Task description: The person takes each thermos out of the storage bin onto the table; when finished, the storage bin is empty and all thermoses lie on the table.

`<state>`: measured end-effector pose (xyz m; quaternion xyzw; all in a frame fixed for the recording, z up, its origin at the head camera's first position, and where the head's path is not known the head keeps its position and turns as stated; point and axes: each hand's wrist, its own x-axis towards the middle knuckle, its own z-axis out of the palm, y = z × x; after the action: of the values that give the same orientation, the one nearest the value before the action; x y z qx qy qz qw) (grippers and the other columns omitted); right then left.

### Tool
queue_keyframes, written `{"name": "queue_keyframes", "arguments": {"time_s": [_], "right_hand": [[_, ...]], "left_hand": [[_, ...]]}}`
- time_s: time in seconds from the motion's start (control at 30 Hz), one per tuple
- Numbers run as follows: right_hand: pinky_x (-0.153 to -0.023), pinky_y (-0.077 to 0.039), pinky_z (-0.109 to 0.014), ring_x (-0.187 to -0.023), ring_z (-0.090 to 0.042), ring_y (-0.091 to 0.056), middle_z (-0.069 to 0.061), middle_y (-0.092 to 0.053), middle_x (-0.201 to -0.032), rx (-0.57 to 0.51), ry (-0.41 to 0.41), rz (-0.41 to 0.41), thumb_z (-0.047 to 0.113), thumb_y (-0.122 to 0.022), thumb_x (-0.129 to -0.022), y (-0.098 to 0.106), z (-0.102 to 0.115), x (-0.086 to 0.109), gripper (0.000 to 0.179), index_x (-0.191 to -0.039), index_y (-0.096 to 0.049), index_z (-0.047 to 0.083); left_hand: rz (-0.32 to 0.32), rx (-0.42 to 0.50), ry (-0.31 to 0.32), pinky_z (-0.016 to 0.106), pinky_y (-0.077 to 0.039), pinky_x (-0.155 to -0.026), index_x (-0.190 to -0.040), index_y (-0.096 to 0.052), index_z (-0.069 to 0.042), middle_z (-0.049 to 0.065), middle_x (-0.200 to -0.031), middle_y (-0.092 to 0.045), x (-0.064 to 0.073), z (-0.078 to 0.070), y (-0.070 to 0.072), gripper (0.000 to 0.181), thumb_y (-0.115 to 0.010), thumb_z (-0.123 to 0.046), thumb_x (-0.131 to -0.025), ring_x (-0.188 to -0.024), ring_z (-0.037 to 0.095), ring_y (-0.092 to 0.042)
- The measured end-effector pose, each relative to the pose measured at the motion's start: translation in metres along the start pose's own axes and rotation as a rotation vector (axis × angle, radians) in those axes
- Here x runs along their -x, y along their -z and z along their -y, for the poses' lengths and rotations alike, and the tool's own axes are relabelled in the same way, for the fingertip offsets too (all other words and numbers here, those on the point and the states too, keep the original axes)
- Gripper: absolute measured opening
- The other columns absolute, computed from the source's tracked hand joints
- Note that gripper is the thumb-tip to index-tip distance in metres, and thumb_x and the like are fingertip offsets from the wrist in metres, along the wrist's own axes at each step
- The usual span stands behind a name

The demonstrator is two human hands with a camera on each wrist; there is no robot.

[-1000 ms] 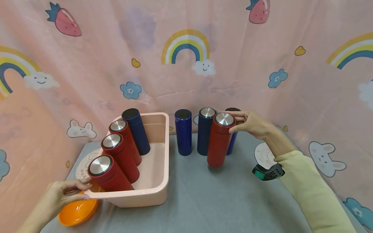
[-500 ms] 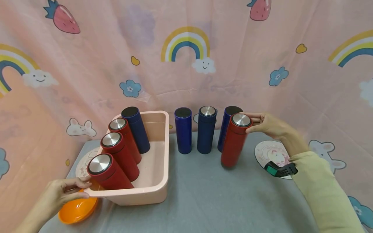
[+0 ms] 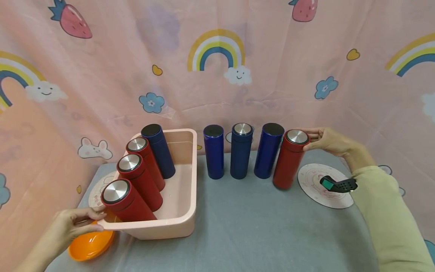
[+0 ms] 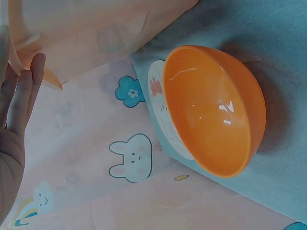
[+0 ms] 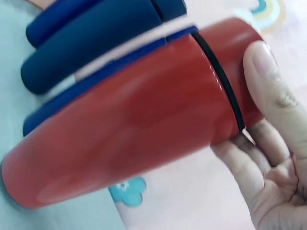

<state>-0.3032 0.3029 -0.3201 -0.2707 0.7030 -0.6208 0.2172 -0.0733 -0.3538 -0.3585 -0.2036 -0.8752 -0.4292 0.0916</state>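
Note:
My right hand (image 3: 331,142) grips a red thermos flask (image 3: 288,164) by its lid, thumb on one side and fingers on the other. The flask leans slightly, its base close over the grey table, at the right end of a row with three blue flasks (image 3: 268,151). At the left, my left hand (image 3: 73,226) pinches the front left corner of a pink plastic bin (image 3: 170,227) at its rim. Inside the bin, three red flasks (image 3: 141,183) and a dark blue flask (image 3: 159,151) lean against the left side. In the right wrist view the red flask (image 5: 124,115) overlaps the blue ones.
An orange bowl (image 3: 91,247) sits beneath my left hand beside the bin. A round printed mark (image 3: 314,177) lies on the table near my right wrist. The grey table (image 3: 244,230) runs back to a pink patterned curtain (image 3: 278,56).
My right hand has carried the red flask rightward, from in front of the blue flasks to the row's right end. The left hand has stayed on the bin's rim.

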Motion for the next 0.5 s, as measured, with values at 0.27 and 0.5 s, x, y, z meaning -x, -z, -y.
{"name": "queue_keyframes", "arguments": {"time_s": [0.27,0.5], "right_hand": [[-0.087,-0.053,-0.021,-0.103,-0.012,-0.065,0.003,-0.068,-0.115,0.056,0.002,0.073,-0.019,-0.056,-0.086,0.024,-0.005,-0.002,0.059,-0.125,-0.063,0.026],[-0.088,-0.054,-0.024,-0.107,-0.012,-0.064,0.001,-0.067,-0.118,0.024,-0.001,0.112,-0.018,-0.052,-0.089,0.039,-0.012,-0.007,0.06,-0.127,-0.059,0.028]], "left_hand": [[0.001,-0.012,0.033,0.008,-0.052,-0.062,-0.08,-0.071,-0.006,-0.023,-0.096,-0.066,-0.001,0.0,0.001,0.032,-0.079,0.017,-0.059,-0.083,-0.012,-0.061],[0.01,-0.011,0.056,0.01,-0.053,-0.06,-0.081,-0.072,-0.006,-0.021,-0.094,-0.067,0.0,0.0,0.001,0.031,-0.079,0.016,-0.06,-0.081,-0.011,-0.062]]}}
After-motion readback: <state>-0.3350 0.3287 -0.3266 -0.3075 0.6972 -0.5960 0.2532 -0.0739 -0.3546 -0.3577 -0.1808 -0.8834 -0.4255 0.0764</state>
